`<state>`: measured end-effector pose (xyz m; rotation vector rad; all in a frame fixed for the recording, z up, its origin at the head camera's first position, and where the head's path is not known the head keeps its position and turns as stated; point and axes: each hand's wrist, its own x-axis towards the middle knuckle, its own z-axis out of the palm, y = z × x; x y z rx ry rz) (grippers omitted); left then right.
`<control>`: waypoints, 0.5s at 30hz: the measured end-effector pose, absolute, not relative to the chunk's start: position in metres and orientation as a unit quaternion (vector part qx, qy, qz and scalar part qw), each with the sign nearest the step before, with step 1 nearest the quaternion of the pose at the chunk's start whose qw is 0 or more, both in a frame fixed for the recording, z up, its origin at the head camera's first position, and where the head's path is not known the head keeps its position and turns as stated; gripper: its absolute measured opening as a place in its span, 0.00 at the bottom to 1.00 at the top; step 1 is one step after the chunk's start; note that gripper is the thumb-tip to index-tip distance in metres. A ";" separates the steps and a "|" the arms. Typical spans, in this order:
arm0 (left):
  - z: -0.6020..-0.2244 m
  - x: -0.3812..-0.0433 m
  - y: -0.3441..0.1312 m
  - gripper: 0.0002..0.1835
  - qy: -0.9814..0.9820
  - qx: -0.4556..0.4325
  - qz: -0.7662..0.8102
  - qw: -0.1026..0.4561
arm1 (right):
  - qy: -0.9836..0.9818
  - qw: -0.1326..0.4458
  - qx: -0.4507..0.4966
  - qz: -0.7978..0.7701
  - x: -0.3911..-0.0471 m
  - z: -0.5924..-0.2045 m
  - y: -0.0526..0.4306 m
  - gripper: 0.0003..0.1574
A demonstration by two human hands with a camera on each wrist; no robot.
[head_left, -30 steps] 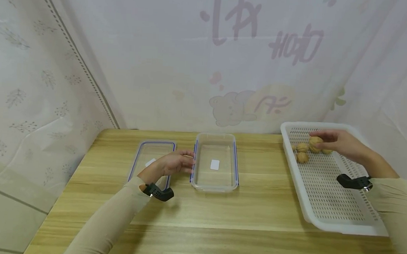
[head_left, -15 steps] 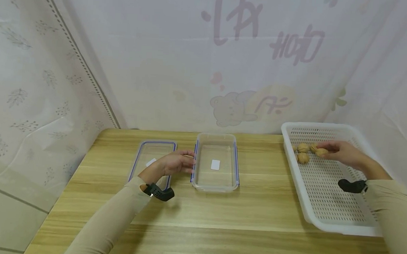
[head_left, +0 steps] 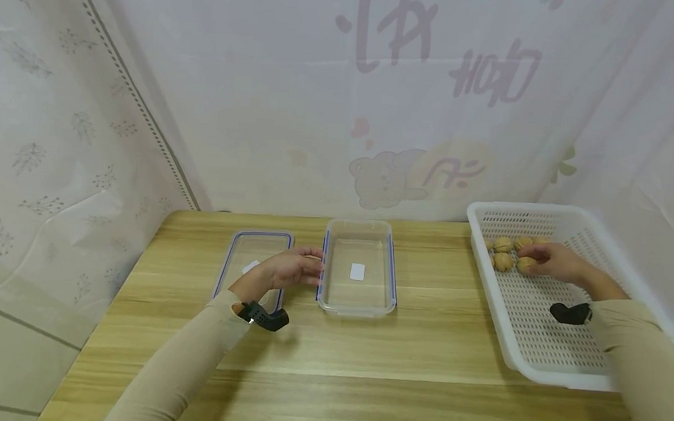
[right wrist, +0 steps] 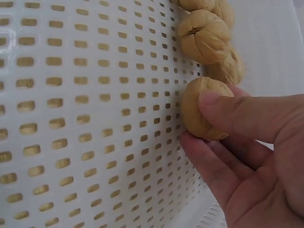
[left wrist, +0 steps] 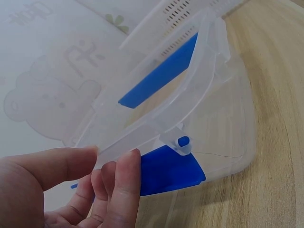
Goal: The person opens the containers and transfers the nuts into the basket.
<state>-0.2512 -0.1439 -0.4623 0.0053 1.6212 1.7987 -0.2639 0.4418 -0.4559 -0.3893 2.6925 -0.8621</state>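
My right hand (head_left: 556, 262) is inside the white plastic basket (head_left: 495, 310) and pinches a walnut (right wrist: 202, 108) between thumb and fingers, low over the perforated floor. Several other walnuts (right wrist: 204, 37) lie close beside it in the basket's far left corner. At the table's middle, a clear storage container (head_left: 356, 302) with blue side latches stands upright, a white label visible through it. My left hand (head_left: 293, 269) holds its left side, the thumb at the rim and the fingers against the blue latch (left wrist: 173, 171).
A clear lid (head_left: 242, 246) with a blue seal lies flat left of the container, partly under my left forearm. Bare wooden tabletop (head_left: 430, 293) lies between container and basket. A printed curtain (head_left: 274, 103) hangs behind the table.
My right hand has lowered and come nearer along the basket, to a walnut at the near side of the group. My left hand and the container stay where they were.
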 end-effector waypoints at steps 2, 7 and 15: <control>-0.461 -0.251 -0.144 0.16 0.628 0.005 0.694 0.353 | 0.935 0.140 -0.141 -0.293 -0.264 -0.457 0.441 0.26; -0.463 -0.253 -0.145 0.14 0.630 0.009 0.692 0.352 | 0.944 0.123 -0.147 -0.267 -0.265 -0.458 0.437 0.27; -0.463 -0.252 -0.145 0.17 0.629 0.010 0.692 0.353 | 0.943 0.122 -0.155 -0.269 -0.267 -0.457 0.433 0.27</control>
